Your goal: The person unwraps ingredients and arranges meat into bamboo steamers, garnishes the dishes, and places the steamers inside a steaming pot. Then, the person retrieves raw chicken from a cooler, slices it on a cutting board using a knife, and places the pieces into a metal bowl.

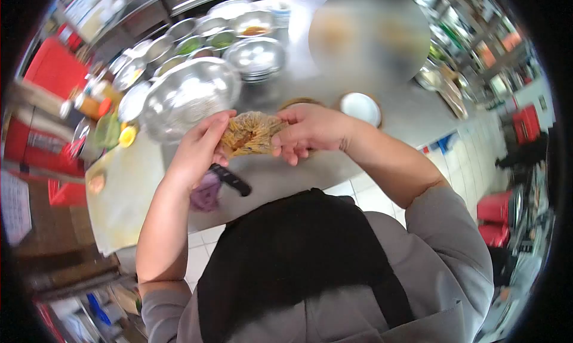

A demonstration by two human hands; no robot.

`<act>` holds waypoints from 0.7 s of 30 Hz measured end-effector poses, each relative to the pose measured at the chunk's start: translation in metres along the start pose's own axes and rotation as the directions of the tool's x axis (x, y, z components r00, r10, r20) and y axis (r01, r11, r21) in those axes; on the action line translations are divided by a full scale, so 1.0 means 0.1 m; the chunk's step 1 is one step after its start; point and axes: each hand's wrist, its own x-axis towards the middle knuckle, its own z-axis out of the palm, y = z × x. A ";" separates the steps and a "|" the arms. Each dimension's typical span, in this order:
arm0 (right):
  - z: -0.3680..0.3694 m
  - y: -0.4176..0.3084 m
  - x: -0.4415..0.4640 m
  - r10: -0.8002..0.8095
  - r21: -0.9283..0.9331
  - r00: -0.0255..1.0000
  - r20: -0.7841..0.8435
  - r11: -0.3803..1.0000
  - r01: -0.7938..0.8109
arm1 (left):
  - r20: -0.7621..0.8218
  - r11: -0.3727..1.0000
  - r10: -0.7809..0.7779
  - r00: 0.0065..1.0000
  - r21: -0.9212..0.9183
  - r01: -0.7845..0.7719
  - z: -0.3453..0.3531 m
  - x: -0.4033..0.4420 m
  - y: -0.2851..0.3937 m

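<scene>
Between my two hands is a clear plastic bag of yellowish-brown food (pixel 252 133), held above the steel table (pixel 268 191). My left hand (pixel 202 145) grips the bag's left side, thumb on top. At the bag's right edge, my right hand (pixel 307 131) pinches it with thumb and fingers. A black knife handle (pixel 231 179) shows just below my left hand, next to a purple cloth-like item (pixel 205 192). The blade is hidden.
A large steel bowl (pixel 173 95) lies beyond my left hand, with stacked bowls (pixel 255 55) and several small food bowls behind. A white round dish (pixel 360 109) sits right of my right hand. Sauce bottles (pixel 89 107) stand at the left.
</scene>
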 end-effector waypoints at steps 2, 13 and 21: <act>-0.39 -0.09 -0.49 -0.023 -0.213 0.989 -0.146 0.977 -0.009 | 0.040 0.997 0.077 0.996 -0.020 -0.077 0.55 0.42 0.00; -1.94 0.44 -1.47 -0.424 -0.943 0.843 -0.330 0.178 -0.280 | 0.364 0.789 0.157 0.918 0.513 -0.338 2.16 1.75 -0.05; -2.23 0.50 -1.38 -0.487 -0.918 0.801 -0.349 0.350 -0.187 | 0.312 0.654 0.205 0.928 0.661 -0.367 2.32 1.85 -0.13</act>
